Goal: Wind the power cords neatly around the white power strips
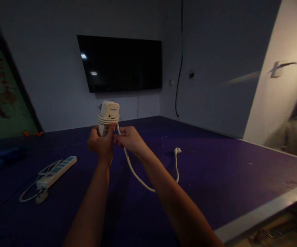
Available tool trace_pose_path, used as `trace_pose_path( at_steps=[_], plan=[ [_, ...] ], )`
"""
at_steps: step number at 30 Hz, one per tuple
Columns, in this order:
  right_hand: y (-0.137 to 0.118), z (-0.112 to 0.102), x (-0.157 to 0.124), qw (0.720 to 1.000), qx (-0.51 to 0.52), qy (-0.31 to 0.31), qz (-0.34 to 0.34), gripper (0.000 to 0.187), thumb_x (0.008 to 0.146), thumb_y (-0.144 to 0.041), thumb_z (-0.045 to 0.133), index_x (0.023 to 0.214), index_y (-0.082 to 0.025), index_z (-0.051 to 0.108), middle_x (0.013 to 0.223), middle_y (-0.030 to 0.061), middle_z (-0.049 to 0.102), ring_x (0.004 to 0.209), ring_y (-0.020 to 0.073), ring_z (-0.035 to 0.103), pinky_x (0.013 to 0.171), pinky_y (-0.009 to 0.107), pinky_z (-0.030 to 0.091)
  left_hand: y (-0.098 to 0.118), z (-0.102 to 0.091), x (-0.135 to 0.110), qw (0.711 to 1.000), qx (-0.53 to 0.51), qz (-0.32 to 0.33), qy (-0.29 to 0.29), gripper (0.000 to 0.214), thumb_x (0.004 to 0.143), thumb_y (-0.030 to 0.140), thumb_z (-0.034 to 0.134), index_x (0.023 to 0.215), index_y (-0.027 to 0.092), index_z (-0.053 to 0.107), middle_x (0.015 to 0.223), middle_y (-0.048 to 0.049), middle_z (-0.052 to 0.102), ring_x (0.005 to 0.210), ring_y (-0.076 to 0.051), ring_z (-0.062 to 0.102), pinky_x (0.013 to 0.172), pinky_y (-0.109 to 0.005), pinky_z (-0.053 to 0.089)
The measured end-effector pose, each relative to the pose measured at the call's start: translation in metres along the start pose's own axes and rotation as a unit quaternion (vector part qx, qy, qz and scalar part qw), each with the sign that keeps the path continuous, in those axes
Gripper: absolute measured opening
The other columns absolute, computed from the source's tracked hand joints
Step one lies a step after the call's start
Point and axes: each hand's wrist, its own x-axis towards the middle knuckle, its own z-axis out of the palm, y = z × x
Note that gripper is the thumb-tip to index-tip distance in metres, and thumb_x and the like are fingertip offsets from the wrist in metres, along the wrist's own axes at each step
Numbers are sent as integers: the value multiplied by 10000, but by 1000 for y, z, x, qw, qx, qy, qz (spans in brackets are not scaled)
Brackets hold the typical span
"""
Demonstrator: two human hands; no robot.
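Observation:
A white power strip (111,109) with a brand label stands upright in my left hand (102,141), whose fingers and thumb wrap round its lower part. Several turns of its white cord (135,173) circle the strip just above my thumb. My right hand (128,138) is closed on the cord close beside the strip, on its right. From there the cord hangs in a loop, passes behind my right forearm and comes out again on the purple surface. It ends in a white plug (177,150) to the right.
Another power strip (57,171) with blue sockets and a loosely bundled cord lies at left on the purple tabletop (215,161). A blue item (3,157) is at far left. A television (122,65) hangs on the back wall; a black cable (180,73) dangles right.

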Motion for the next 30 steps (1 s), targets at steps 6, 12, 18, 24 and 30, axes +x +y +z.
trace_pose_path(
  at_steps=[6, 12, 18, 24, 30],
  plan=[
    [6, 0, 5, 999, -45, 2, -17, 217, 786, -168, 595, 574, -152, 554, 535, -20, 563, 426, 58, 443, 445, 181, 345, -4, 1, -2, 995, -27, 96, -28, 541, 725, 581, 640, 1069, 163, 641, 976, -125, 688, 909, -252, 634, 759, -312, 421],
    [10, 0, 6, 997, -50, 37, -50, 303, 791, -366, 639, 598, -147, 557, 545, -11, 553, 440, 60, 437, 444, 189, 327, -9, 2, -3, 987, -36, 140, -76, 552, 859, 495, 486, 1284, 146, 537, 1101, -168, 657, 1017, -277, 612, 844, -361, 429],
    [5, -11, 5, 994, -34, 67, -74, 224, 778, -346, 649, 693, -146, 594, 587, -17, 560, 475, 65, 458, 465, 188, 350, -13, 13, -6, 958, -114, 223, -139, 516, 888, 382, 419, 1330, 122, 474, 1221, -189, 609, 1132, -269, 576, 928, -371, 425],
    [3, -26, 5, 986, -79, 117, -86, 326, 710, -467, 703, 689, -150, 629, 556, 3, 554, 527, 111, 505, 468, 220, 361, -9, 21, -16, 954, -90, 250, -137, 443, 895, 377, 437, 1249, 129, 541, 1218, -193, 616, 1124, -265, 584, 947, -388, 424],
    [3, -30, 5, 978, -74, 168, -100, 444, 643, -567, 709, 723, -131, 680, 595, 17, 590, 566, 124, 523, 508, 243, 385, -2, 25, -24, 942, -41, 323, -79, 403, 886, 372, 491, 1188, 125, 589, 1048, -161, 698, 1026, -246, 634, 893, -376, 465]
  ],
)
